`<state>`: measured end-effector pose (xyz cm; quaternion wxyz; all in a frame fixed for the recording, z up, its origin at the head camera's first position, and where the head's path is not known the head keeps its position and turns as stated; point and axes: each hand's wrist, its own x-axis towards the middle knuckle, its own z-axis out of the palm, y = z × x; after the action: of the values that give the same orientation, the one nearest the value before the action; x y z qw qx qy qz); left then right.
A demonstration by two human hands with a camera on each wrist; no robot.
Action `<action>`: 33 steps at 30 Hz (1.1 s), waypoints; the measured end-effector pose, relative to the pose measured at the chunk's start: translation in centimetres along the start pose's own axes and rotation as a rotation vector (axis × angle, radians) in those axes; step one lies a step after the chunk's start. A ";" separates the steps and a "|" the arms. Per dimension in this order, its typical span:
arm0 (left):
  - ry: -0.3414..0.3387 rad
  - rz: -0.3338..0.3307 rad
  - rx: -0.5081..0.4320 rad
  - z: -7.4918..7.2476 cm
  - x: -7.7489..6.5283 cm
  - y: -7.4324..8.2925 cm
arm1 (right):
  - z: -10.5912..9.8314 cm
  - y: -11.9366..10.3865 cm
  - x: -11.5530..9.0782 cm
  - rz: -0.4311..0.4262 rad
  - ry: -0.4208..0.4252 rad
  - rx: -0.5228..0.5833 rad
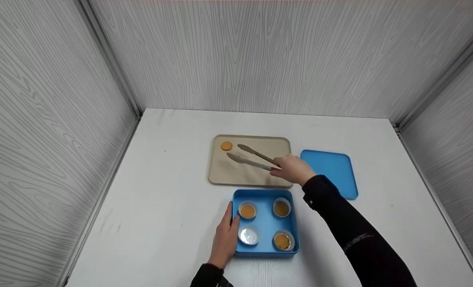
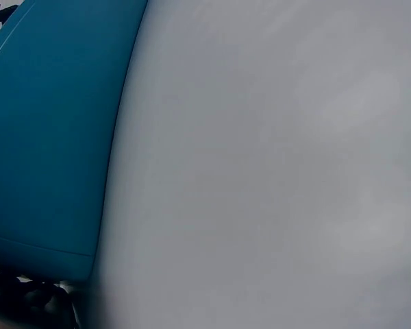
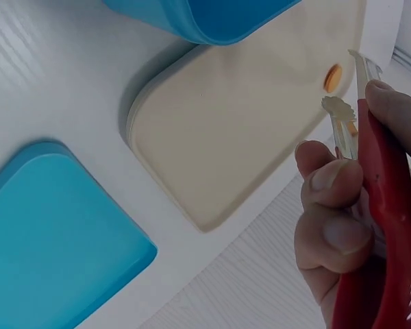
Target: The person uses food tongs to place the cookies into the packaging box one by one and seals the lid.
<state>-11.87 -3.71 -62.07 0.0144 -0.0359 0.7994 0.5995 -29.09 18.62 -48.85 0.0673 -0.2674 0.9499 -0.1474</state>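
My right hand [image 1: 294,169] grips red-handled metal tongs [image 1: 256,164] over the beige tray [image 1: 250,175]. The tongs' jaws stand apart with nothing between them, their tips pointing towards a round orange disc, like a cookie [image 1: 226,146], at the tray's far left. In the right wrist view, fingers and thumb wrap the red handle [image 3: 390,185]. My left hand [image 1: 225,239] holds the left wall of a square blue box [image 1: 265,223], thumb at the rim, fingers along the outside. Inside, three pleated cups hold orange-brown discs; the near-left cup [image 1: 248,235] shows a bare silvery bottom.
A flat blue lid-like tray [image 1: 334,169] lies to the right of the beige tray, beside my right forearm. The white table [image 1: 148,207] is bordered by grey wood-patterned panels [image 1: 260,56] at the back and both sides.
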 end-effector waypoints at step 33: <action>0.002 -0.019 0.014 0.1 0.1 -0.1 | 2.4 -1.0 3.6 0.018 0.027 -0.115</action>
<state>-11.95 -3.65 -62.16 0.0192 -0.0439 0.8033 0.5937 -31.16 15.35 -50.96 0.0403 -0.2601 0.9600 -0.0955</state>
